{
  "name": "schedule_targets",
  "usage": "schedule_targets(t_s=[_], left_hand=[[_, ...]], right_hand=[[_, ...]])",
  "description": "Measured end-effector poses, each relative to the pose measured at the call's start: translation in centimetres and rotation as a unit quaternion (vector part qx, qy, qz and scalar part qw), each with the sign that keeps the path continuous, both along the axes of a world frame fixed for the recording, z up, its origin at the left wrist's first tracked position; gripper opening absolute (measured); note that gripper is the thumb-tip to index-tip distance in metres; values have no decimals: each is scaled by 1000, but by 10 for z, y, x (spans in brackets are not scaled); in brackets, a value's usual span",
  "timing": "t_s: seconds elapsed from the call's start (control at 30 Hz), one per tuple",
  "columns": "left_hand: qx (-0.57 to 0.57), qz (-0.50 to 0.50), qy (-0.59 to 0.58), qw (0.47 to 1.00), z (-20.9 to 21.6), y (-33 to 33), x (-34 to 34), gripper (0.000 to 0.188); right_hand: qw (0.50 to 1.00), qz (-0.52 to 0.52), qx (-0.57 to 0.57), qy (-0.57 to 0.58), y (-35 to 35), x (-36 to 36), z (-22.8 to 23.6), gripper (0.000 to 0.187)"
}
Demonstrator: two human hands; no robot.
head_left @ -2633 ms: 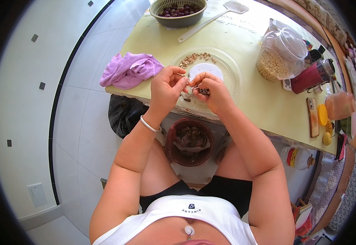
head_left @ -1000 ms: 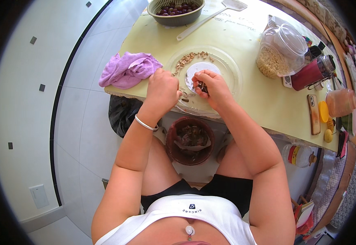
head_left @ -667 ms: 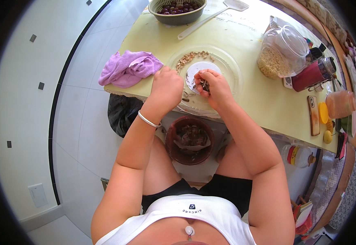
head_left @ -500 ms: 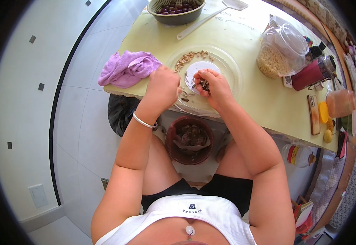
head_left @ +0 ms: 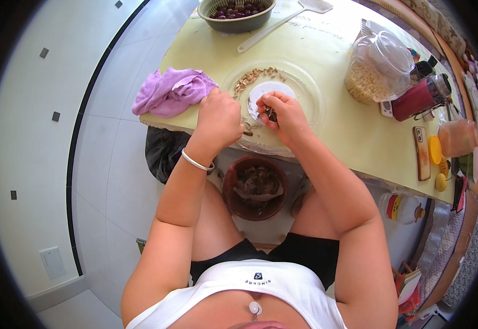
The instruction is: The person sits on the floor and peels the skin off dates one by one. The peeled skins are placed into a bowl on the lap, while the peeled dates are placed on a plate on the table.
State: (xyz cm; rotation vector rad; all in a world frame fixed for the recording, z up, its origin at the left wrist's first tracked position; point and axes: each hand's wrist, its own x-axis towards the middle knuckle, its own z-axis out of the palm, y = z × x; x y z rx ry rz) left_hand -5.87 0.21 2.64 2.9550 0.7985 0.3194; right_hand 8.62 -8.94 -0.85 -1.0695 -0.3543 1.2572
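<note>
My left hand (head_left: 220, 118) is curled into a fist at the near rim of a clear glass plate (head_left: 310, 96), pinching a small dark piece (head_left: 248, 133) at its fingertips. My right hand (head_left: 287, 112) rests over the plate's white centre disc (head_left: 263, 90) and grips a small dark fruit (head_left: 272, 115) between thumb and fingers. Pale nut pieces (head_left: 252, 77) lie along the plate's far left side. On the floor between my knees stands a brown bowl (head_left: 239, 205) with dark scraps in it.
A purple cloth (head_left: 170, 90) lies left of the plate. At the far table edge are a bowl of dark fruit (head_left: 239, 10) and a white spatula (head_left: 283, 19). To the right stand a clear grain jar (head_left: 379, 68), a red bottle (head_left: 420, 98) and a phone (head_left: 421, 153).
Both hands have come down from above the plate to its near rim. They were joined on one small thing; now they are slightly apart, the left a little lower.
</note>
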Motion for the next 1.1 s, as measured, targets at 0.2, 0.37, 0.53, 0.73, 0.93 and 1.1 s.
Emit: schedule_targets(t_s=[0.2, 0.37, 0.53, 0.73, 0.93, 1.1], left_hand=[[-38, 5, -83, 996, 1, 6, -1, 8], [-250, 9, -342, 906, 7, -3, 4, 7], [-171, -25, -332, 927, -8, -2, 3, 9], [-84, -80, -251, 961, -7, 6, -1, 12], [-94, -96, -202, 970, -13, 3, -1, 10], [-58, -107, -157, 980, -15, 0, 1, 10]], right_hand=[[1000, 12, -6, -17, -2, 0, 2, 10], [997, 48, 8, -64, -1, -3, 0, 7], [999, 20, 18, -47, -2, -8, 3, 7], [999, -45, 15, -25, -3, -6, 6, 5], [998, -48, 17, -27, -2, -6, 6, 3], [999, -38, 13, -36, -3, -5, 6, 4]])
